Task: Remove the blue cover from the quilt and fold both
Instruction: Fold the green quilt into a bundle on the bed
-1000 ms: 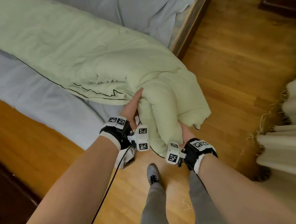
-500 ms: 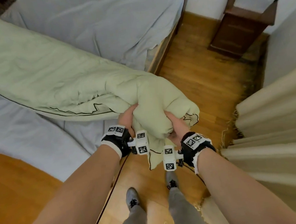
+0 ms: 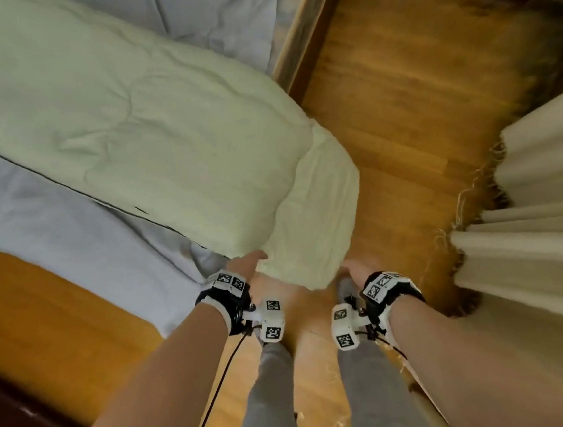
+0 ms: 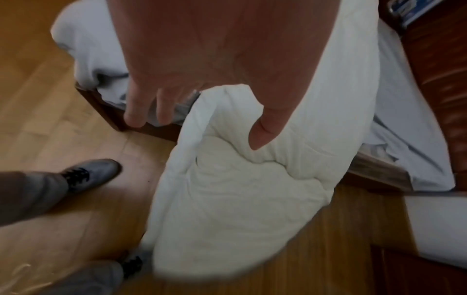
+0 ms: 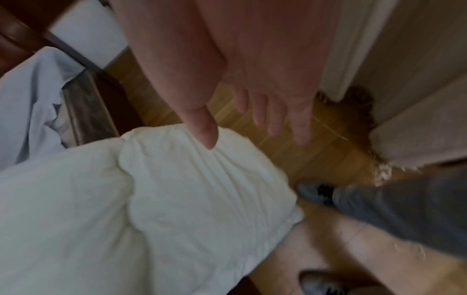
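From the head view I see the pale green quilt (image 3: 148,129) lying across the bed (image 3: 52,235), its near end hanging over the bed's corner toward the floor (image 3: 399,98). On my left wrist view, my left hand (image 4: 217,65) has its thumb on the quilt (image 4: 235,189), fingers loosely extended, gripping nothing. On my right wrist view, my right hand (image 5: 252,75) is spread, thumb touching the quilt (image 5: 177,199), holding nothing.

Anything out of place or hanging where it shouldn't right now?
Yes: the quilt lies askew on the bed, its near end hanging off the corner over the floor. The left hand touches that end; the right hand is open beside it.
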